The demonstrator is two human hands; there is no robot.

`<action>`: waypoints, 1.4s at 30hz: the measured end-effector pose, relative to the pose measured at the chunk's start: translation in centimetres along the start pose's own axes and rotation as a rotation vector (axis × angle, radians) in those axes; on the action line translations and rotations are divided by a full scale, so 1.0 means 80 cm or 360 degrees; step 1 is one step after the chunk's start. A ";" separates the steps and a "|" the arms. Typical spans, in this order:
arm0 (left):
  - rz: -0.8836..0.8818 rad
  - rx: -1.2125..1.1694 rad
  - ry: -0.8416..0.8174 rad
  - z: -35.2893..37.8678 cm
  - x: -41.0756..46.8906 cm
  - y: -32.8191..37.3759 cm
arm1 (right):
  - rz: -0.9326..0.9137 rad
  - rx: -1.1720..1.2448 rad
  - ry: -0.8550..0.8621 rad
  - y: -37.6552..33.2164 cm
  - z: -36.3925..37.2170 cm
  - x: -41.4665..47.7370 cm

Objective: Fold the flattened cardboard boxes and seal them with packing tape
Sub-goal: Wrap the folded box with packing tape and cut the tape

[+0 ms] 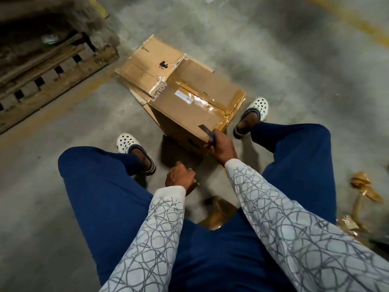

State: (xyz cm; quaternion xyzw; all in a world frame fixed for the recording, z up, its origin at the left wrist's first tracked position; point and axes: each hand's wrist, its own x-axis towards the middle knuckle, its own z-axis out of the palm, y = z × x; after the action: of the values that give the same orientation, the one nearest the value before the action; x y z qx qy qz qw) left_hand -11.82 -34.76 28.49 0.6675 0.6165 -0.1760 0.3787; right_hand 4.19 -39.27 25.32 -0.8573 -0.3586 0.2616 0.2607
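A folded cardboard box (189, 106) stands on the concrete floor between my feet, its top seam covered with shiny brown tape. Behind it lies a flattened cardboard box (147, 64) with torn tape on its edges. My right hand (222, 147) grips a box cutter (207, 130) with a blue handle, its blade against the box's near top edge. My left hand (181, 178) hangs lower, its fingers curled around something small and dark that I cannot identify. A brown tape roll or cardboard piece (216, 213) shows between my knees, partly hidden.
A wooden pallet (48, 68) loaded with stacked cardboard sits at the upper left. Crumpled scraps of brown tape (362, 190) lie on the floor at the right. A yellow floor line (362, 24) crosses the upper right.
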 end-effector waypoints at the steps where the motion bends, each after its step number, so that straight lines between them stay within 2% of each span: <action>1: 0.0009 0.0001 -0.0005 0.002 0.001 0.000 | 0.0000 0.0035 -0.0021 -0.002 0.001 0.001; 5: 0.0234 0.0032 0.0096 0.008 -0.001 0.009 | 0.0094 0.0196 -0.0155 -0.003 0.002 0.002; 9: 0.0603 0.0268 0.0354 0.009 -0.013 0.032 | 0.0458 0.0666 0.0378 0.004 -0.005 0.001; 11: 0.0713 0.0295 0.0494 0.007 -0.017 0.046 | 0.0607 0.0832 0.0557 0.008 -0.016 0.009; 14: 0.0692 0.0236 0.0549 0.003 -0.011 0.067 | 0.0767 0.0911 0.0717 0.013 -0.028 0.022; 18: 0.0626 0.0257 0.0519 0.007 0.009 0.087 | 0.0833 0.0812 0.0861 0.007 -0.027 0.043; 22: 0.0552 0.0427 0.0479 0.016 0.022 0.102 | 0.0890 0.0560 0.0790 -0.008 -0.022 0.063; 25: 0.0538 0.0485 0.0504 0.019 0.031 0.108 | 0.0936 0.0539 0.0860 -0.012 -0.016 0.075; 27: 0.0531 0.0473 0.0515 0.021 0.037 0.105 | 0.0990 0.0688 0.0909 -0.004 -0.019 0.084; 33: 0.0597 0.0516 0.0543 0.028 0.047 0.103 | 0.1234 0.0969 0.0806 0.048 -0.029 0.135; 37: 0.0586 0.0464 0.0564 0.034 0.042 0.093 | 0.1260 0.1138 0.0866 0.054 -0.055 0.143; 40: 0.0535 0.0409 0.0605 0.032 0.047 0.086 | 0.1380 0.1787 0.0632 0.057 -0.057 0.153; 42: 0.0542 0.0412 0.0615 0.030 0.048 0.083 | 0.1325 0.1884 0.0555 0.054 -0.058 0.159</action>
State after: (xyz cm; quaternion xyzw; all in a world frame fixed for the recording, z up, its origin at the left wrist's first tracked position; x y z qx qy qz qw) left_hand -4.23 -33.55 26.12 0.8254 0.5287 -0.0566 0.1900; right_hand 16.93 -33.59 22.62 -0.6676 0.2432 0.3482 0.6114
